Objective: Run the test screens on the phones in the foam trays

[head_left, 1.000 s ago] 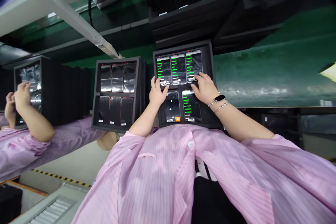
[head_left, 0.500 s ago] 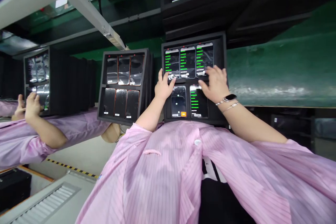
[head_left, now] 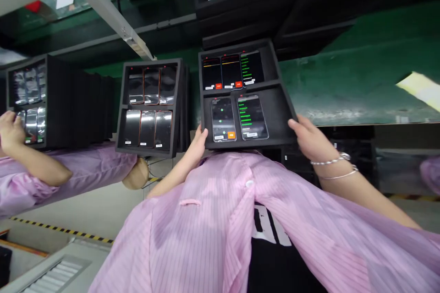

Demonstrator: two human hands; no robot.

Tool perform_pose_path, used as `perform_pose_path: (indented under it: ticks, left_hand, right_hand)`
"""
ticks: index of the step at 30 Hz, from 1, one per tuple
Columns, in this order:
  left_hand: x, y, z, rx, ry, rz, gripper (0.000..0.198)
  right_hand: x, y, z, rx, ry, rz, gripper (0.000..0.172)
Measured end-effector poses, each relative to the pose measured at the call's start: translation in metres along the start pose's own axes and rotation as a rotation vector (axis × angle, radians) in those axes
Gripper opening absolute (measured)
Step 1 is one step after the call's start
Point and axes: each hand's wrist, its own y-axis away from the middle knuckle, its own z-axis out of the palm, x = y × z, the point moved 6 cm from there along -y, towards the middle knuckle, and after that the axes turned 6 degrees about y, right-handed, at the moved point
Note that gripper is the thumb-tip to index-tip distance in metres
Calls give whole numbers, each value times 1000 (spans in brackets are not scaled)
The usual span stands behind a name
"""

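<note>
Both my hands grip a black tray (head_left: 280,116) by its near corners. My left hand (head_left: 197,146) is closed at the left corner, with its thumb along the side. My right hand (head_left: 311,137) pinches the right corner, fingers partly hidden beneath. Several smartphones lie face up in the tray. A phone at the top right (head_left: 252,67) and one at the lower middle (head_left: 252,116) show green lines of text. Two top phones show orange buttons, and so does the lower left phone (head_left: 223,119), which has small green marks. The tray sits slightly tilted, right side nearer me.
To the left stands another black tray (head_left: 118,139) of dark-screened phones. Farther left a co-worker's hand (head_left: 12,132) touches a tray stack (head_left: 65,100). Black trays (head_left: 247,18) stand behind mine. A yellow paper (head_left: 419,89) lies on the green bench (head_left: 343,87) at the right.
My hands have left the phone screens and taken hold of the tray's near corners. The tray has turned slightly. Two top phones switched from green lists to screens with orange buttons.
</note>
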Motion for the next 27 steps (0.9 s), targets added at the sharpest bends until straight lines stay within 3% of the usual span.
perform_pose_path:
  ticks: [3, 5, 8, 10, 13, 15, 17, 22, 24, 27]
  left_hand:
    - [23, 2, -4, -41, -78, 61, 76]
    - [20, 1, -4, -44, -123, 58, 78]
    - [-12, -6, 1, -44, -215, -25, 76]
    - [-38, -11, 3, -41, -277, -88, 75]
    - [-57, -21, 7, -50, -286, -27, 80]
    - [-56, -29, 5, -13, -262, 70, 84]
    - [-50, -39, 3, 37, -266, 148, 87]
    - [-42, -56, 10, 41, -348, 262, 85]
    - [-44, -56, 14, 29, -348, 310, 85]
    - [-48, -51, 14, 45, -279, 328, 86]
  right_hand:
    - [-24, -1, -24, 47, -4, 9, 55]
    - [-24, -1, -24, 35, 9, 31, 57]
    - [-2, -4, -5, -61, 87, 86, 60]
    - [9, -11, 8, -56, 185, 61, 65]
    - [-6, -34, 24, 31, 377, -215, 75]
    - [-29, -55, 40, 44, 495, -423, 70]
    - [-48, -81, 57, 20, 562, -504, 63]
    - [-65, -129, 87, -23, 637, -452, 63]
    - [-62, -133, 87, -9, 639, -428, 62]
    - [-49, -128, 67, 78, 606, -437, 62]
